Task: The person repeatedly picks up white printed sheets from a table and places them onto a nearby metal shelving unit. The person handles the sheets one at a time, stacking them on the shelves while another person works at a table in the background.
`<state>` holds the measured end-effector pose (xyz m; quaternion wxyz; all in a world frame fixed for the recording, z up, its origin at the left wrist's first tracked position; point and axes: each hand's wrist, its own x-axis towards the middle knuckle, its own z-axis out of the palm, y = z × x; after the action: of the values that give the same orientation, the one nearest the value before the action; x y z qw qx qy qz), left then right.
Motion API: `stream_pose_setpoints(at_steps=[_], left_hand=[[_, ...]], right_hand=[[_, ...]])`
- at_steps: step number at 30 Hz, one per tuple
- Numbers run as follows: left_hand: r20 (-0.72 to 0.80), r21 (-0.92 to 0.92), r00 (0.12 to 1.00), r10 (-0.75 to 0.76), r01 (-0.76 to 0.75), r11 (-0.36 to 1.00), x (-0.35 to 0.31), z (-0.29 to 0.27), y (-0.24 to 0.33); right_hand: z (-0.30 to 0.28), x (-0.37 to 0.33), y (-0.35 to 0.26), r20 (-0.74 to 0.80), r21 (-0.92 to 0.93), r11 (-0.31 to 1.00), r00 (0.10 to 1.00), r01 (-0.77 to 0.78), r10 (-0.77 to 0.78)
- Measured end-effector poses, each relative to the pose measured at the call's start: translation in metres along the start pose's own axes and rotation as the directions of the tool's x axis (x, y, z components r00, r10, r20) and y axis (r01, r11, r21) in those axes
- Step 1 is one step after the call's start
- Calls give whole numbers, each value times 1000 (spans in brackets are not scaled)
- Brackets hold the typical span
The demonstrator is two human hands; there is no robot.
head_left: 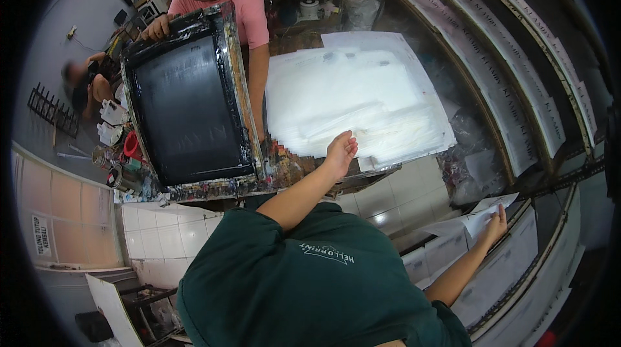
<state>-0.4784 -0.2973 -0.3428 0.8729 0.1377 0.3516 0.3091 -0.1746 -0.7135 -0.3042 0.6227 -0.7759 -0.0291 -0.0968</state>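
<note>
- Biggest thing in view: the printing table (388,172), its paint-smeared front edge running across the middle.
- On it at about one o'clock, a wide fanned stack of white sheets (356,94), stepped along its near edge.
- At ten o'clock on the table, a black screen-printing frame (187,98), tilted up, its border crusted with ink.
- A person in a pink shirt (242,4) at twelve o'clock grips that frame's far corner with one hand (155,26).
- Curved drying racks (517,88) sweep from one to four o'clock, white printed sheets lying along them.
- The wearer's left hand (341,151), dead centre, fingers loosely spread and open, rests at the near edge of the stack, gripping nothing.
- The right hand (497,225), at four o'clock, lies flat with fingers on a small white sheet (482,214) on a rack; it presses rather than clasps.
</note>
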Motion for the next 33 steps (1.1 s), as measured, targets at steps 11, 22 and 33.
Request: stream_pose_setpoints(at_steps=[11,22,33], left_hand=[[-225,-293,967,122,-186,938,33,-46,21],[-233,-518,924,303,-381,765,201,-61,62],[88,59,968,233,-238,969,86,148,-7]], right_hand=[[9,-19,-42,21,89,995,999,-41,39],[28,-51,-105,46,-105,983,988,151,-146],[-20,-35,-305,191,-425,892,979,152,-75]])
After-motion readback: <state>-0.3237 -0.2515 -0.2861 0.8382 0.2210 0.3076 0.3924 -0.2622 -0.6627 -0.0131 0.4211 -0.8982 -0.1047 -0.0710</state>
